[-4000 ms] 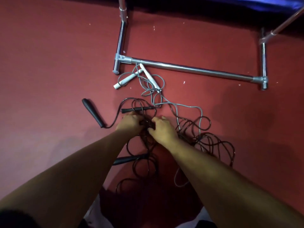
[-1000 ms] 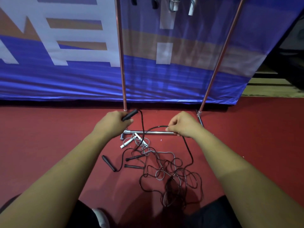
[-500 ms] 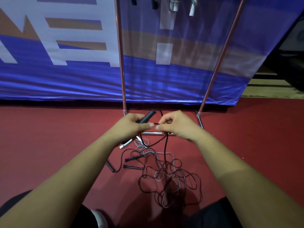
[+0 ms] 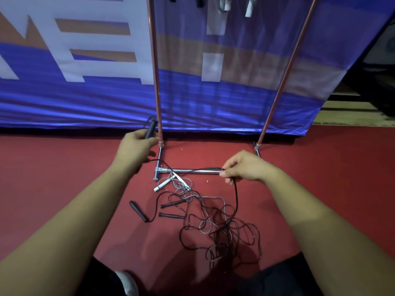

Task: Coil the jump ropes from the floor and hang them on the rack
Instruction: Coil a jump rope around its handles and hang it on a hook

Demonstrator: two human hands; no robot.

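Left hand [image 4: 136,146]: fingers curled round a black handle [image 4: 151,128], whose top end pokes up just beside the rack's [image 4: 155,60] left upright. Right hand [image 4: 245,166]: thumb and fingers pinch the black cord [image 4: 236,195], with the other fingers loosely curled. The cord runs from the handle across to my right pinch, in line with the rack's base bar [image 4: 192,171]; I can't tell if it touches the bar. From the pinch it drops to the floor [image 4: 64,178] and into the tangle [image 4: 215,229] in front of my knees.

The tangle is black loops mixed with a grey rope [image 4: 205,198]. The grey rope's white handles [image 4: 164,183] lie near the base bar. Three more black handles [image 4: 137,210] lie loose on the left of the pile. A few ropes already hang at the top of the rack [image 4: 224,3], cropped by the frame.

Handling, my read:
- The cord is thin, light and limp, and probably smooth plastic, so it should slide through a pinch easily.
- It looks kinky and will likely spring back out of a loop if it isn't pinned.
- The handle is the only rigid part, so it makes the best anchor; I'd gather each loop against it in my left palm.
- Pull slowly, because the black loops cross the grey rope and a hard tug could drag the whole pile or tighten a knot.
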